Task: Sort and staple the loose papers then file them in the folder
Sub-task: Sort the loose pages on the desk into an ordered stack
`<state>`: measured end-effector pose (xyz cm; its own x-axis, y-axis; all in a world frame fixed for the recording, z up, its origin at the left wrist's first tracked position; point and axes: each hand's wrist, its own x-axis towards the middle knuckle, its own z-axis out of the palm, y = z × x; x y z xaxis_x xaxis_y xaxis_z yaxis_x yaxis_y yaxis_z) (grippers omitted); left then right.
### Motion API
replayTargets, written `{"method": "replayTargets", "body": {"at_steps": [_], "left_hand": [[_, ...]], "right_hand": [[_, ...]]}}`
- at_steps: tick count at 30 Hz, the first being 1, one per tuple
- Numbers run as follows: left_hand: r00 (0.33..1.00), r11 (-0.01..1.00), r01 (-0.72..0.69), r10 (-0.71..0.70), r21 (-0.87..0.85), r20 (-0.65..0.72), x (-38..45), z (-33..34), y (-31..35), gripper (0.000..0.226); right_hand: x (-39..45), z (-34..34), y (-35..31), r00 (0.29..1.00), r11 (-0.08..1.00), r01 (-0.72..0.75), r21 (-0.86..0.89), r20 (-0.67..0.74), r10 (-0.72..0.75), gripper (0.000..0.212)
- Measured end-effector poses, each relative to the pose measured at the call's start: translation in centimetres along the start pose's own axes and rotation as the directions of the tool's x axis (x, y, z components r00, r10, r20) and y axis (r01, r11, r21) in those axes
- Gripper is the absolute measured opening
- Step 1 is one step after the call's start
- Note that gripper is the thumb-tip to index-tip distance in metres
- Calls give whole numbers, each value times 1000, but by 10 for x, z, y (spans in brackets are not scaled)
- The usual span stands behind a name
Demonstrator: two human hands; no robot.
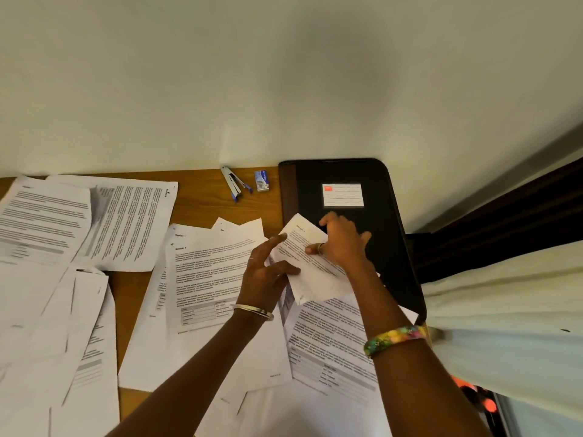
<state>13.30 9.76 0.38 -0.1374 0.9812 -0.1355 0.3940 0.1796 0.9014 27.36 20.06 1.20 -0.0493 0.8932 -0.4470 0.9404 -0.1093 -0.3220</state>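
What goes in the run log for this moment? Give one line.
stage: sorting | both hands hold one sheet | stapler untouched | folder closed

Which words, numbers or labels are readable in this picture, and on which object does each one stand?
"Section 5": heading of the middle sheet.
Sheet held by both hands: a heading, too blurred to read.
Folder label: ruled lines, no readable text.
Staple box: print too small.
All body text: unreadable.

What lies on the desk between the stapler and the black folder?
In the head view, a small box of staples sits between the stapler and the black folder, apart from both, on bare wood.
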Motion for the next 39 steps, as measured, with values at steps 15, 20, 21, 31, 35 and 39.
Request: {"method": "replayTargets", "body": {"at_steps": [15, 20, 21, 31, 35, 39], "left_hand": [[989, 974, -145, 148, 171, -7, 12, 1, 12, 39], [994, 976, -91, 78, 198, 71, 20, -4, 4, 62], [998, 963, -55, 47, 263, 36, 17, -9, 0, 55], [922, 862, 312, -174, 399, -345, -55, -84, -62, 36], [896, 765, 416, -252, 492, -366, -84, -107, -81, 49], [902, 696, 432, -341, 574, -266, -110, -123, -95, 65]], "right_hand": [[2, -24, 30, 975, 928, 70, 367, -220, 14, 16], [6, -35, 12, 875, 992, 51, 114, -484, 11, 38], [-4, -33, 7, 834, 990, 74, 118, -551, 3, 33], [-105, 109, -22, 802, 847, 435, -305, -295, -519, 53], [-109, 128, -7, 824, 727, 463, -507, -56, -563, 74], [-102, 106, -7, 883, 752, 282, -595, -145, -446, 65]]}}
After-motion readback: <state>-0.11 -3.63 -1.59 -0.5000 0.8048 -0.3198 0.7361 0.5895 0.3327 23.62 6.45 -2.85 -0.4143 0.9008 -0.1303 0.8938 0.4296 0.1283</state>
